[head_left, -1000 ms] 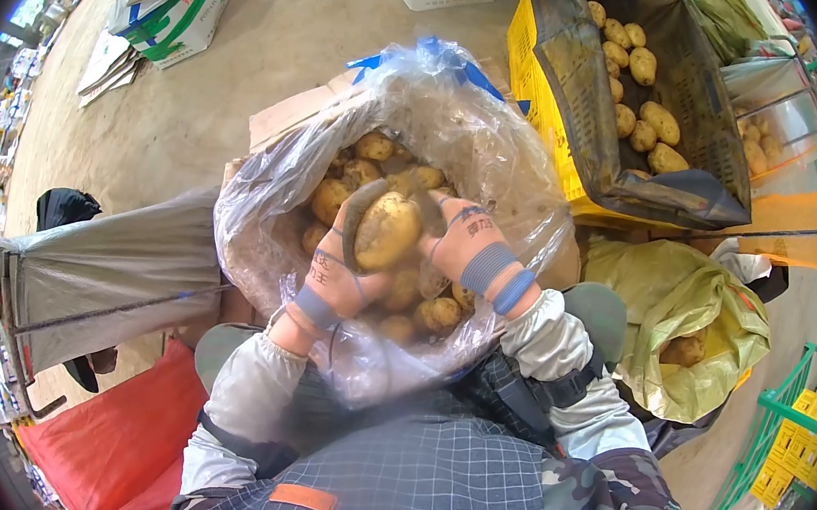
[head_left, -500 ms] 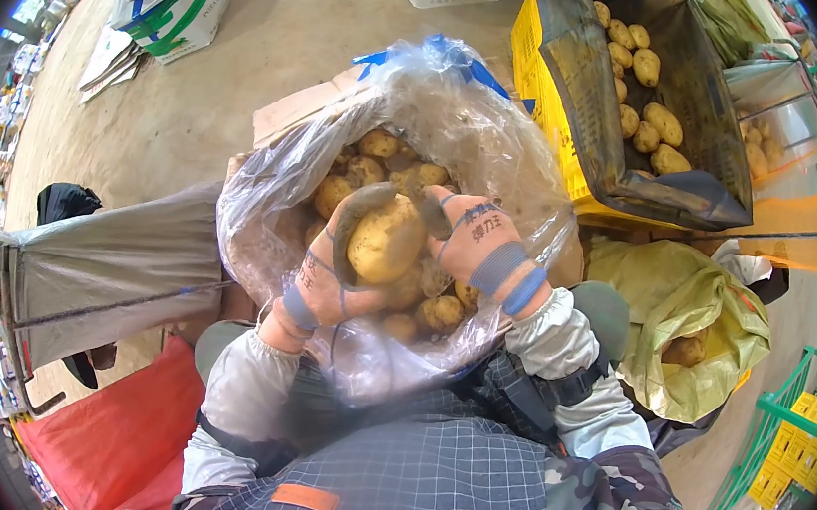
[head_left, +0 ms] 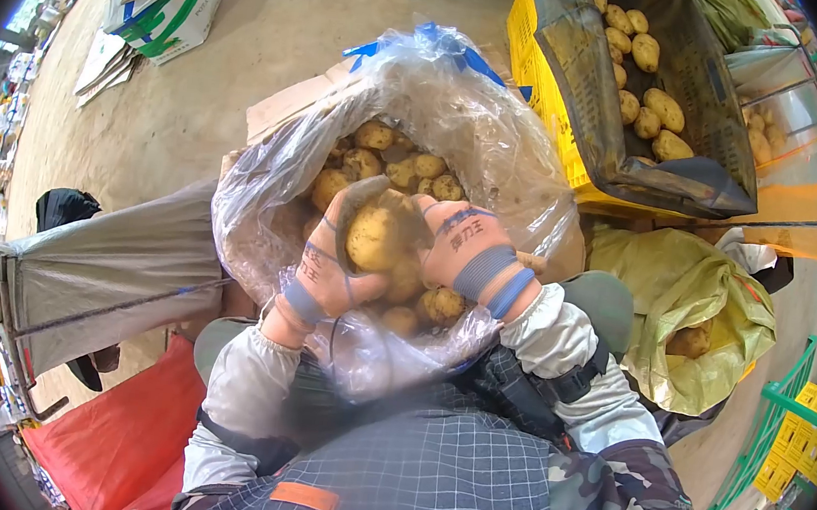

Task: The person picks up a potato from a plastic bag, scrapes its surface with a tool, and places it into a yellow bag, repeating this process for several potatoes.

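One large, oval, yellow-brown potato (head_left: 371,238) sits in the peach-gloved left hand (head_left: 326,266), which curls around it, well inside the edges of an open container lined with clear crumpled plastic (head_left: 518,157), above other soil-marked potatoes (head_left: 373,135). The peach-gloved right hand (head_left: 469,249) is close at its right side, but I cannot tell whether it grips anything. I judge that the step in hand is handling this single potato, and the next move calls for a secure left hold.

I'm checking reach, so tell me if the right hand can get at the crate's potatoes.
Probably yes, with a stretch: the crate is open on top, but its liner rises between the right hand and the potatoes.
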{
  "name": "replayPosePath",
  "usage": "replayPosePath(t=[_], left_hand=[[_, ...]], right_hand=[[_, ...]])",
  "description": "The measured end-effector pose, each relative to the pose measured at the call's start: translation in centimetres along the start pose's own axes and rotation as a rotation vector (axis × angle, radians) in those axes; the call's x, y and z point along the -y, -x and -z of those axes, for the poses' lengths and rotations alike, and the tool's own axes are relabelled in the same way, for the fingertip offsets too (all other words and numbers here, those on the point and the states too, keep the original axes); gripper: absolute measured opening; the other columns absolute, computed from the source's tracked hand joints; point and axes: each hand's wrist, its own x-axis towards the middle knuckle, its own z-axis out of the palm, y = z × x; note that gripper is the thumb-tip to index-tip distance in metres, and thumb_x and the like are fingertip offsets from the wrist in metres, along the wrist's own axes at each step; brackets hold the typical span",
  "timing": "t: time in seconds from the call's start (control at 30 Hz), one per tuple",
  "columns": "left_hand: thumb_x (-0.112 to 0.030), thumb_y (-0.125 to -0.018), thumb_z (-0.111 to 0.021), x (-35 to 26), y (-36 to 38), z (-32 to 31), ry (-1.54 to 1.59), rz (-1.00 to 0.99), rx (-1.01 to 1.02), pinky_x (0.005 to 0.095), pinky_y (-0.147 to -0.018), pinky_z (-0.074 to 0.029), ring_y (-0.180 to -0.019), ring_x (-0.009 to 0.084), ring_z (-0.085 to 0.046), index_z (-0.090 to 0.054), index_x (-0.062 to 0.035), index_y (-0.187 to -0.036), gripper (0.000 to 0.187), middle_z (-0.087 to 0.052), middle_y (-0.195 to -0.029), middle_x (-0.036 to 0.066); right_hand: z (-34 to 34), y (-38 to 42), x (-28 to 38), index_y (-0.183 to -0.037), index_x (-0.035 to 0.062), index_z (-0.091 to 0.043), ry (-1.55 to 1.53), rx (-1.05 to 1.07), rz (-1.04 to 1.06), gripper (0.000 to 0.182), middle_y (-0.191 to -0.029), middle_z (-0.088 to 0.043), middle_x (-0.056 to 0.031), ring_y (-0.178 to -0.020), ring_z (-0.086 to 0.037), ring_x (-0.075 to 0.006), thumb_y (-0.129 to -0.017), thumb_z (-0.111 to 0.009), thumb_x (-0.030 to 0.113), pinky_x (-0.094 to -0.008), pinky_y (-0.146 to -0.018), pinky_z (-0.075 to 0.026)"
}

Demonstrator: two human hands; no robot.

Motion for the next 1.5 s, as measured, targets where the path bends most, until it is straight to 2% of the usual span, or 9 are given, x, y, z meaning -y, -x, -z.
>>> replayPosePath(t=[0.13,0.23,0.33,0.53,0.77,0.97,1.07,1.17,1.5], left_hand=[[-0.010,-0.066,-0.077,0.1,-0.1,0.1,-0.014,-0.054,0.007,0.0361,-0.112,-0.039,-0.130,0.0225,-0.050,-0.042,-0.0017,-0.147,0.088,-0.054,-0.138,0.012],[-0.010,-0.066,-0.077,0.5,0.0,0.2,-0.045,-0.026,0.000,0.0356,-0.111,-0.039,-0.130,0.0220,-0.050,-0.041,-0.0019,-0.147,0.089,-0.053,-0.138,0.012],[-0.009,-0.065,-0.077,0.2,-0.5,0.1,-0.017,0.030,-0.074,0.0349,-0.111,-0.040,-0.128,0.0219,-0.051,-0.040,-0.0022,-0.147,0.090,-0.054,-0.137,0.012],[-0.009,-0.069,-0.078,-0.1,-0.6,0.4,0.223,0.133,-0.034,0.0349,-0.111,-0.041,-0.130,0.0221,-0.052,-0.032,-0.0033,-0.153,0.097,-0.052,-0.141,0.012],[-0.009,-0.071,-0.080,-0.5,-0.4,-0.6,0.118,-0.012,0.021,0.0362,-0.113,-0.040,-0.134,0.0218,-0.049,-0.026,-0.0045,-0.157,0.102,-0.050,-0.145,0.011],[-0.008,-0.070,-0.082,0.0,-0.4,0.4,0.269,0.147,0.009,0.0351,-0.110,-0.042,-0.128,0.0204,-0.053,-0.035,-0.0038,-0.151,0.093,-0.054,-0.139,0.010],[-0.004,-0.074,-0.077,0.6,-0.4,-0.4,0.099,0.052,-0.061,0.0307,-0.089,-0.052,-0.107,0.0173,-0.061,-0.040,-0.0063,-0.145,0.080,-0.061,-0.123,0.009],[-0.002,-0.076,-0.072,0.9,-0.1,-0.6,0.192,0.100,-0.061,0.0277,-0.074,-0.056,-0.093,0.0160,-0.065,-0.038,-0.0079,-0.145,0.077,-0.063,-0.116,0.009],[-0.005,-0.080,-0.070,0.9,0.2,-1.2,0.256,0.259,-0.115,0.0276,-0.072,-0.056,-0.091,0.0174,-0.065,-0.036,-0.0062,-0.144,0.072,-0.063,-0.112,0.009]], right_hand=[[0.4,0.2,0.1,-0.124,0.0073,-0.057,0.021,-0.056,-0.004,0.038,-0.115,-0.070,-0.0162,-0.103,-0.070,-0.0315,-0.093,-0.062,0.027,-0.0400,-0.082,-0.056],[2.1,-0.6,1.8,-0.121,0.0066,-0.060,0.030,0.296,-0.080,0.033,-0.117,-0.069,-0.0168,-0.105,-0.069,-0.0316,-0.092,-0.060,0.022,-0.0419,-0.083,-0.056],[1.3,0.1,2.3,-0.114,0.0069,-0.062,0.164,0.319,0.115,0.027,-0.112,-0.071,-0.0158,-0.103,-0.069,-0.0317,-0.090,-0.058,0.017,-0.0434,-0.082,-0.056],[0.3,-0.9,-0.7,-0.129,0.0062,-0.055,-0.195,-0.082,-0.091,0.049,-0.110,-0.070,-0.0208,-0.106,-0.067,-0.0369,-0.088,-0.067,0.030,-0.0433,-0.093,-0.053],[0.1,-0.5,-1.1,-0.140,0.0078,-0.052,-0.251,-0.085,-0.070,0.057,-0.124,-0.065,-0.0180,-0.119,-0.060,-0.0331,-0.089,-0.064,0.029,-0.0411,-0.102,-0.046],[-0.3,-0.5,-0.9,-0.131,0.0034,-0.057,-0.306,-0.006,-0.063,0.050,-0.123,-0.065,-0.0202,-0.118,-0.060,-0.0344,-0.089,-0.063,0.029,-0.0423,-0.100,-0.047],[-1.5,0.0,-0.7,-0.133,0.0030,-0.055,-0.197,-0.188,-0.013,0.056,-0.112,-0.068,-0.0228,-0.109,-0.064,-0.0377,-0.087,-0.069,0.033,-0.0439,-0.095,-0.051],[0.3,-0.1,0.9,-0.133,0.0027,-0.053,-0.150,0.030,-0.090,0.057,-0.106,-0.070,-0.0205,-0.105,-0.067,-0.0355,-0.086,-0.070,0.032,-0.0435,-0.091,-0.053],[-0.1,-0.3,1.1,-0.115,0.0053,-0.056,0.059,-0.021,0.011,0.033,-0.101,-0.072,-0.0141,-0.095,-0.071,-0.0305,-0.090,-0.063,0.026,-0.0386,-0.080,-0.055]])
